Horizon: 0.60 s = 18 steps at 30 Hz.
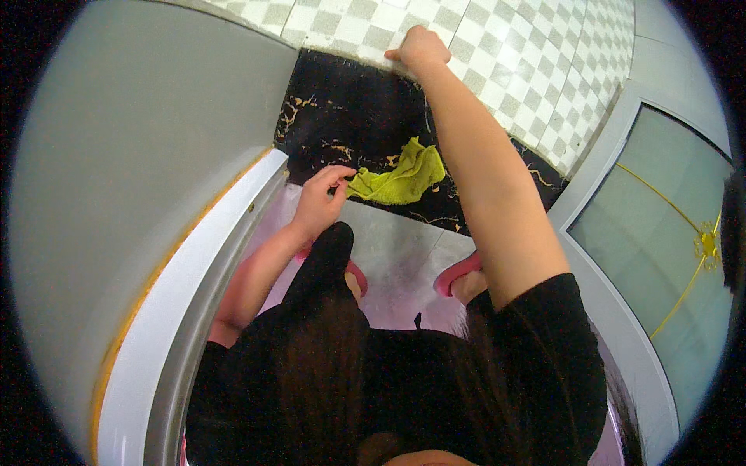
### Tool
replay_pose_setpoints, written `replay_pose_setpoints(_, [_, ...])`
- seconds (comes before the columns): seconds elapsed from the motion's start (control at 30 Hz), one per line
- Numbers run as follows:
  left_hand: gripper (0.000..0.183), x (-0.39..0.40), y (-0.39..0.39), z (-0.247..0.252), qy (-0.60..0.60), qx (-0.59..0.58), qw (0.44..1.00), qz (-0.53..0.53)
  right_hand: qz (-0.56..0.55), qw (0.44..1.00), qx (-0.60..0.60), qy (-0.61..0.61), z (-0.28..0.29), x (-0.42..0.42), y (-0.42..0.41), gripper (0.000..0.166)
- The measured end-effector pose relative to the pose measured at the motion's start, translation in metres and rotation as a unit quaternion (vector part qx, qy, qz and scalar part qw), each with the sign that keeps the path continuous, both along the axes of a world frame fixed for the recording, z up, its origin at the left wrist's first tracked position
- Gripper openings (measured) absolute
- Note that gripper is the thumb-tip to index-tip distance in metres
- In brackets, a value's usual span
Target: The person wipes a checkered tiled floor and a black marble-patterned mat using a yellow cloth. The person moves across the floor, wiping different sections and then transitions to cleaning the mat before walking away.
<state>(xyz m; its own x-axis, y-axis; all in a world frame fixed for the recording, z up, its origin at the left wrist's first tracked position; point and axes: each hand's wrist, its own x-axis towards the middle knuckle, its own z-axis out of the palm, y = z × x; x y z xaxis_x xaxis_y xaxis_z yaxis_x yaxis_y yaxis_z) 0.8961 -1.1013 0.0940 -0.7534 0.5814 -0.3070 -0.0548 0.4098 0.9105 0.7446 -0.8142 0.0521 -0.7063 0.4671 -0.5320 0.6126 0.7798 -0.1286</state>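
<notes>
A yellow-green cloth [402, 177] lies crumpled on a black marble threshold [349, 110] with gold and white veins. At the cloth's left end is my left hand [324, 198], its thumb and fingers curled close to the cloth's edge; whether they pinch it cannot be made out. My right arm reaches forward across the threshold. Beyond the cloth, my right hand [424, 49] is at the far edge of the threshold, by the checkered tiles, with its fingers mostly folded and one fingertip pointing left. Whether that hand holds something small is hidden.
Grey-and-white checkered tiles [513, 64] lie past the threshold. A grey wall and a white door frame [192, 279] stand at the left. At the right is a door with a frosted glass panel [658, 221] and gold trim. Pink slippers [457, 274] are on the grey floor [402, 250] below.
</notes>
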Motion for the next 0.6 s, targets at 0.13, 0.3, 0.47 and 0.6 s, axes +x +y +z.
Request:
replay_pose_setpoints(0.13, [0.023,-0.004,0.008,0.006,0.02,0.024,0.999,0.013,0.047,0.988,-0.141,0.043,-0.001,0.015,0.022,0.049])
replay_pose_setpoints(0.3, [0.026,0.001,-0.014,0.01,0.002,-0.004,1.0,0.023,0.12,0.846,-0.517,0.04,0.081,0.146,-0.003,0.025])
replay_pose_setpoints(0.47, [0.025,0.011,-0.009,0.001,-0.005,0.006,1.0,-0.002,0.341,0.833,-0.418,-0.12,0.092,0.297,-0.054,0.021])
replay_pose_setpoints(0.6, [0.025,0.009,0.002,0.007,0.036,0.019,0.999,-0.024,0.456,0.825,-0.276,-0.189,0.095,0.305,-0.073,0.029])
